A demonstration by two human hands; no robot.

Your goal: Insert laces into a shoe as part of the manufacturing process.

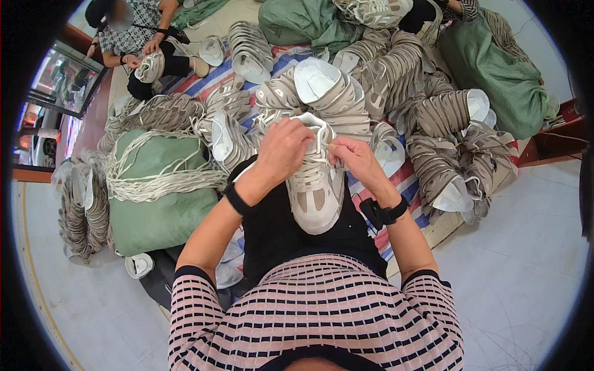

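Observation:
A beige and white shoe upper (317, 207) rests on my lap, its toe pointing toward me. White shoelace (307, 177) crosses its front in rows. At the left of the collar, my left hand (284, 149) is closed, fingertips pinched at the lacing. My right hand (359, 159) pinches lace at the collar's right side, thumb and forefinger together. The fingers partly cover the top eyelets and the lace ends.
Stacks of shoe uppers (396, 68) lie on a striped sheet (396, 179) ahead. A green sack (154, 226) with bundled laces (162, 185) on it stands at my left. Another person (139, 31) handles an upper at the far left; a second sits at the far right.

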